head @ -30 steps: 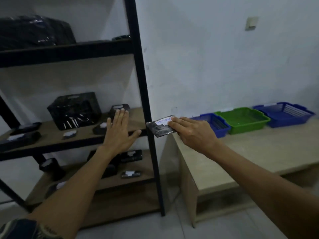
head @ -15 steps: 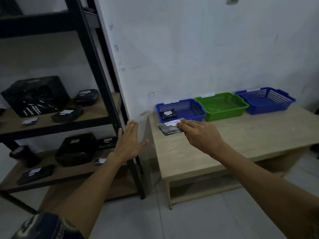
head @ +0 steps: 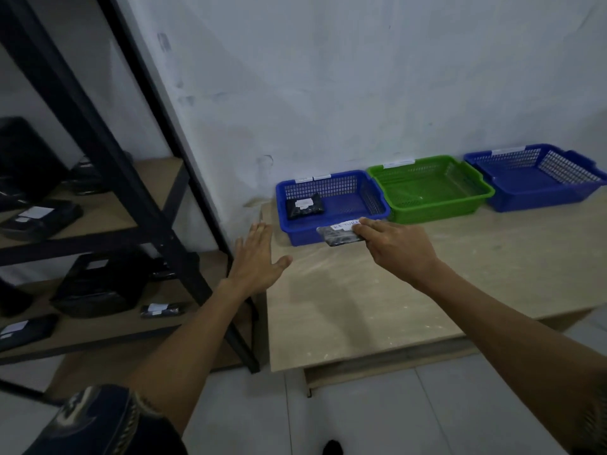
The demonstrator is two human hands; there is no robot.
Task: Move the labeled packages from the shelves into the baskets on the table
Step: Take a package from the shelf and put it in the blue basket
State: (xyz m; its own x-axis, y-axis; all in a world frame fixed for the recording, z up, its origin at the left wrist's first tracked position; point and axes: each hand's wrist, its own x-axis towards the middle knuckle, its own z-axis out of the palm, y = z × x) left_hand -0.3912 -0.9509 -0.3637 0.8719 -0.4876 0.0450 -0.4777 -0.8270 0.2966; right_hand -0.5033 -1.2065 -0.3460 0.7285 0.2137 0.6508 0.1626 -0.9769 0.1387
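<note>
Head view: labeled package [head: 340, 236] held at the left blue basket [head: 300, 236]

The dark package, its white label reading "RETUR" up to where the fingers cover it, is gripped at its right end by the right hand [head: 395, 249], fingers laid over its top. It hangs roughly level in front of the basket's front right corner, above the surface [head: 377, 316]; whether it touches the rim cannot be told. Inside that basket a second package [head: 303, 206] lies toward the left side. To the right stand a green basket [head: 427, 213] and a right blue basket [head: 525, 203], all three in a row against the wall [head: 328, 77]. The left hand [head: 258, 257] is spread flat, fingers straight, holding nothing, over the surface's left edge. Further left, the shelves [head: 108, 221] carry more dark packages [head: 37, 218] with white labels.
</note>
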